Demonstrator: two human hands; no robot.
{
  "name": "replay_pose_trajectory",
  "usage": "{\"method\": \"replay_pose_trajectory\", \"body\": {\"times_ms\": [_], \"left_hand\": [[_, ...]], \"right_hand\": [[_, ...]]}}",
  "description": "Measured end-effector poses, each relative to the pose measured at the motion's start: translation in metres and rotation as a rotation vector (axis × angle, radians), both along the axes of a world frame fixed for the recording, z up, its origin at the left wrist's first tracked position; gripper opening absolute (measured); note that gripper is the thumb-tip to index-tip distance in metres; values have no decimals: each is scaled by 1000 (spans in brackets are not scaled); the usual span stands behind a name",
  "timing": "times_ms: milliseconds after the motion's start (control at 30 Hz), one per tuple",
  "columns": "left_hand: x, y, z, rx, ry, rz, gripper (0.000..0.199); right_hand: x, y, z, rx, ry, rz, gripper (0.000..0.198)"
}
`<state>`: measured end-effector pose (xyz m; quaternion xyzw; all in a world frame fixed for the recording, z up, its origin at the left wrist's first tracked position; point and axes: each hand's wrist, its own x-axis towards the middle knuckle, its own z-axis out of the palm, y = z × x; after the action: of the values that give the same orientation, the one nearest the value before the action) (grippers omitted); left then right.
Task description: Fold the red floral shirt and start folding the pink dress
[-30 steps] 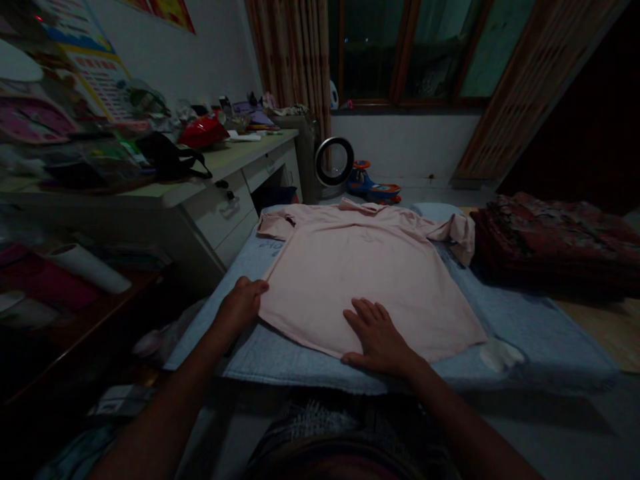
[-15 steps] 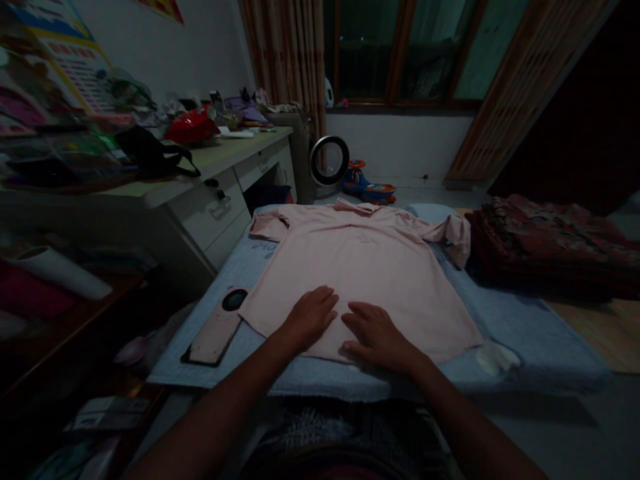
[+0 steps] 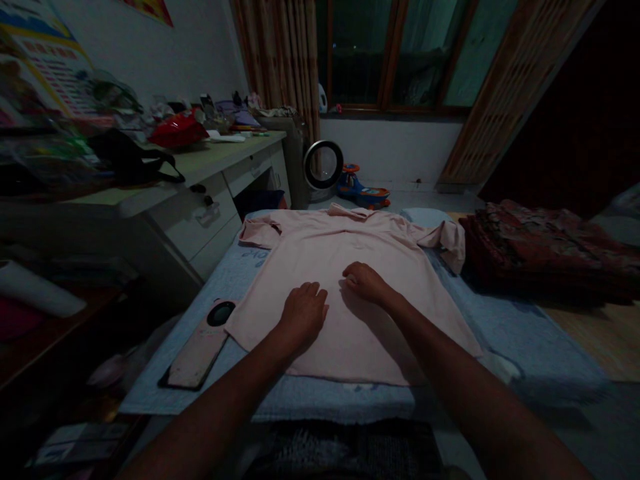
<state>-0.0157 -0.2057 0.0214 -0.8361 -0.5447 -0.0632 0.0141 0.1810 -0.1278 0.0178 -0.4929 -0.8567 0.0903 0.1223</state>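
A pale pink short-sleeved shirt lies spread out with its collar at the far end and its hem toward me. My left hand rests palm down on the lower middle of the shirt, fingers stretched out. To its right and farther up, my right hand hovers over the cloth, casting a shadow on it; its fingers are loosely bent, and nothing shows in them. Beside the shirt's lower left corner lies a phone-like flat object with a dark round disc at its top.
A light blue cloth covers the surface under the shirt. Folded dark red patterned fabric is stacked at the right. A cluttered desk stands at the left. Beyond are a ring-shaped fan and a blue-orange ride-on toy.
My right hand has moved up the shirt, away from the hem, and its fingers have bent more. My left hand stays on the cloth. The view has shifted slightly.
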Motion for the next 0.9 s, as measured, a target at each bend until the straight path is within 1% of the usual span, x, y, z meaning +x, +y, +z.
{"method": "replay_pose_trajectory", "body": {"times_ms": [67,133,233,300,400,533,633,800,900], "left_hand": [[10,13,1,10,-24,-65,22],[19,25,-1,-33,-27,-111,20],[27,42,-4,-134,18,-108,18],[31,53,-5,-161,51,-82,20],[37,72,-3,-176,79,-56,25],[49,107,4,-220,72,-11,30],[62,134,5,-202,54,21,31],[80,168,-8,-188,1,113,32],[87,186,-19,-126,-52,193,32]], "right_hand": [[-5,29,-2,-2,-50,-98,27],[-5,52,-6,9,-69,-188,29],[0,69,-19,29,-69,-277,29],[5,71,-29,83,-61,-317,28],[7,68,-42,171,-49,-334,27],[7,67,-46,184,-47,-336,24],[6,68,-47,187,-52,-334,22],[6,70,-48,172,-63,-337,22],[5,70,-48,175,-59,-345,20]]}}
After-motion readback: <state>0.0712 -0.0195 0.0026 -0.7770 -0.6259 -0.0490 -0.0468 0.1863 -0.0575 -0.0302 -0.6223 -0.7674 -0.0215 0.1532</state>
